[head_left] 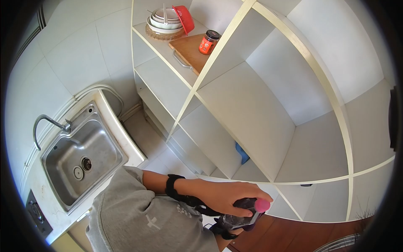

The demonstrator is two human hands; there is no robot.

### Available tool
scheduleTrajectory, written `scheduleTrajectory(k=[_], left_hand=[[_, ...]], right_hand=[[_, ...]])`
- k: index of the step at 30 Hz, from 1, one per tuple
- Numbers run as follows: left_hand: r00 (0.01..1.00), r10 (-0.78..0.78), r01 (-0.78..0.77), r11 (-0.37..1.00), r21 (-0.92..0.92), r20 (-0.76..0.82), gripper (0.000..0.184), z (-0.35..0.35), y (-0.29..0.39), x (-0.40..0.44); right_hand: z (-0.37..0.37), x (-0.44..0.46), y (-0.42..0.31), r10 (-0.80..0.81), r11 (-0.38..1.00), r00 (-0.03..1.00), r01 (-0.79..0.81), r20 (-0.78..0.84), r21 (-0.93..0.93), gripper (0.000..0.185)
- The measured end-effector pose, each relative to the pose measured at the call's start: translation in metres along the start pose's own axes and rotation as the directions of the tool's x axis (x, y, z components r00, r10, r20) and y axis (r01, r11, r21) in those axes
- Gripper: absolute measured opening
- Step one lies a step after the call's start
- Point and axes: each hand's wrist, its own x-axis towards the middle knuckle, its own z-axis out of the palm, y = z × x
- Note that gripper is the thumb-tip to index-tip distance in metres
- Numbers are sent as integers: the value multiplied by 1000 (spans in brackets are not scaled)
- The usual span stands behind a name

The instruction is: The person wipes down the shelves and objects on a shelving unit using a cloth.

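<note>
Near the bottom centre, a dark see-through bottle [235, 221] with a pink cap [262, 205] is tilted, its cap toward the right. My left hand [235, 196] reaches over from the left, wrapped round the upper part of the bottle, thumb on the near side and fingers beside the cap. Below the bottle a small part of my right hand [236, 231] shows, close against it; its fingers are hidden. Black straps are round both wrists, and a grey sleeve covers my left upper arm.
A steel sink [86, 157] with a curved tap stands at the left. White shelving [239, 101] fills the centre and right. On one shelf are stacked bowls [166, 26], a red bowl [184, 20], a wooden board [184, 50] and a red-labelled jar [208, 43].
</note>
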Motion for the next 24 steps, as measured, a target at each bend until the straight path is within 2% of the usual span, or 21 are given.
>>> scheduleTrajectory(k=[1, 2, 5, 6, 9, 10, 13, 14, 17, 18, 21, 22, 24], left_hand=[[1000, -1, 0, 1000, -19, -18, 52, -1, 0, -1], [997, 43, -41, 999, 30, -65, 47, -3, 1, 0], [989, 35, -12, 987, 161, -142, 44, -4, -1, -3], [969, 109, -62, 976, 210, -220, 43, 0, -7, -2], [929, 222, -99, 921, 377, -298, 45, 12, -14, 2], [900, 301, -119, 864, 489, -314, 43, 19, -21, 3], [885, 286, -42, 834, 551, -366, 40, 21, -20, 5], [911, 203, -5, 876, 483, -359, 33, 16, -15, 5], [962, 149, -68, 944, 324, -230, 37, 4, -24, 3], [969, 152, -95, 957, 275, -194, 31, 0, -20, 5], [1000, -2, 4, 984, -179, 7, 26, -8, -10, 10], [994, -55, 76, 973, -219, 98, 26, -10, -11, 9], [997, -41, 48, 992, -115, 68, 25, -12, -14, 8]], right_hand=[[1, -1, 0, 3, 1000, 1000, -3, 7, -1, 57], [2, -1, -1, 0, 1000, 1000, 0, 17, -3, 57], [1, 1, -1, -4, 1000, 1000, 4, 29, 5, 58], [1, 0, -1, -3, 1000, 1000, 3, 28, 6, 59], [3, -2, -2, -6, 1000, 999, 5, 41, 8, 60], [3, -2, -3, -5, 1000, 999, 5, 44, 9, 60], [1, -3, -6, -16, 1000, 999, 15, 51, 7, 61], [-1, -4, -6, -15, 1000, 999, 15, 49, 4, 62], [-4, -13, -6, -3, 1000, 999, 4, 40, -21, 63], [-4, -17, -6, 5, 1000, 999, -4, 45, -26, 63], [-1, -28, -7, 35, 998, 998, -32, 61, -52, 65], [1, -29, -8, 42, 998, 997, -38, 69, -58, 65], [3, -35, -9, 56, 996, 995, -51, 78, -73, 66]])
